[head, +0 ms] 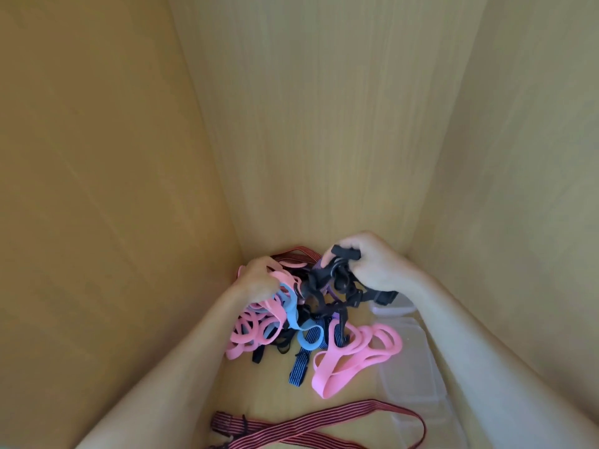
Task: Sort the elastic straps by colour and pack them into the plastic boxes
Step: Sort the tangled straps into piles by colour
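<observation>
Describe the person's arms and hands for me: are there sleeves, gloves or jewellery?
The left forearm and right forearm are bare as far as the picture shows, with no sleeves in view. The left hand and right hand wear no gloves. No watch, bracelet or ring shows on the visible parts, though some fingertips are hidden.
</observation>
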{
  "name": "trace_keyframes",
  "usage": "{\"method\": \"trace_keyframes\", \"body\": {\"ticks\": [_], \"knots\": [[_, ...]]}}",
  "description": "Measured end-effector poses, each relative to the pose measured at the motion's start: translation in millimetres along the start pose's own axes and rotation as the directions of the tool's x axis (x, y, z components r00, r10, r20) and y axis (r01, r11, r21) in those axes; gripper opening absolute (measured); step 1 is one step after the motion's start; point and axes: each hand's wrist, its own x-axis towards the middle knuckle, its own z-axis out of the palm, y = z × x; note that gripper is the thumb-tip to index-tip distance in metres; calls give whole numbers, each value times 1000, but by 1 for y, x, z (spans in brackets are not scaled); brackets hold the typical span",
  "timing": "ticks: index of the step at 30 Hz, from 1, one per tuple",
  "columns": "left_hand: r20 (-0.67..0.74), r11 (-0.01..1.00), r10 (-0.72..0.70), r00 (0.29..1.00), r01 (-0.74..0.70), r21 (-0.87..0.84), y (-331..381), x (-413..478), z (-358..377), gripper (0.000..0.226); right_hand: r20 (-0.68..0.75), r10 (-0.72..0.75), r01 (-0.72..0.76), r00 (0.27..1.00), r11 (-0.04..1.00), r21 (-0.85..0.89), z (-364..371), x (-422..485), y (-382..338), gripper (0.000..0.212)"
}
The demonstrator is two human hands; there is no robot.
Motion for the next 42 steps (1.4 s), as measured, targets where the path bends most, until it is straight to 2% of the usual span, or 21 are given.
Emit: {"method": "trace_keyframes", "body": {"ticks": [2, 4, 7, 10, 15, 18, 21, 25, 28, 30, 32, 33, 35, 37, 39, 40, 42], "knots": [[129, 985, -58, 990, 35, 172, 0, -5, -1, 65, -40, -28, 29, 999, 999, 31, -11, 0, -6, 59], [190, 978, -49, 981, 8, 210, 8, -13, 2, 84, -88, -47, 54, 995, 996, 77, -21, -1, -11, 59], [164, 989, 137, 977, -128, -68, 27, -23, 12, 82, -152, -60, 83, 987, 985, 149, -35, -1, -20, 59], [153, 919, 319, 936, -265, -292, 47, -35, 29, 66, -224, -72, 118, 972, 973, 198, -48, -1, -28, 61], [80, 789, 359, 930, -256, -558, 56, -44, 57, 58, -263, -21, 96, 965, 956, 278, -54, -6, -21, 50], [35, 689, 382, 924, -259, -677, 62, -42, 57, 67, -213, 76, -20, 974, 966, 258, -52, -12, -3, 51], [105, 620, 435, 894, -213, -755, 71, -40, 53, 86, -233, 189, -128, 954, 959, 253, -44, -13, 15, 46], [244, 662, 491, 836, -176, -728, 72, -38, 46, 107, -320, 309, -223, 895, 934, 278, -34, -10, 32, 33], [374, 740, 505, 778, -168, -651, 71, -36, 49, 112, -358, 384, -226, 851, 883, 411, -30, -5, 39, 18], [383, 808, 446, 809, -179, -562, 77, -37, 55, 110, -359, 405, -191, 841, 843, 504, -25, -1, 35, 14], [294, 855, 383, 876, -215, -472, 84, -36, 63, 102, -373, 381, -142, 846, 835, 532, -17, 4, 28, 16], [239, 864, 369, 898, -237, -444, 87, -33, 67, 89, -379, 363, -115, 851, 833, 541, -13, 6, 24, 17], [174, 863, 362, 916, -259, -434, 90, -28, 74, 47, -387, 330, -78, 861, 838, 540, -6, 7, 20, 21], [145, 855, 357, 923, -260, -448, 91, -23, 74, 23, -405, 280, -83, 870, 895, 439, -5, 4, 23, 21], [113, 826, 335, 935, -234, -513, 90, -18, 69, 21, -367, 226, -109, 902, 944, 313, -6, -3, 31, 19], [112, 798, 317, 942, -201, -568, 89, -16, 66, 21, -313, 219, -129, 924, 950, 285, -6, -8, 35, 26], [144, 747, 281, 949, -122, -654, 91, -14, 62, 21, -181, 228, -166, 957, 937, 306, -2, -16, 41, 56]]}}
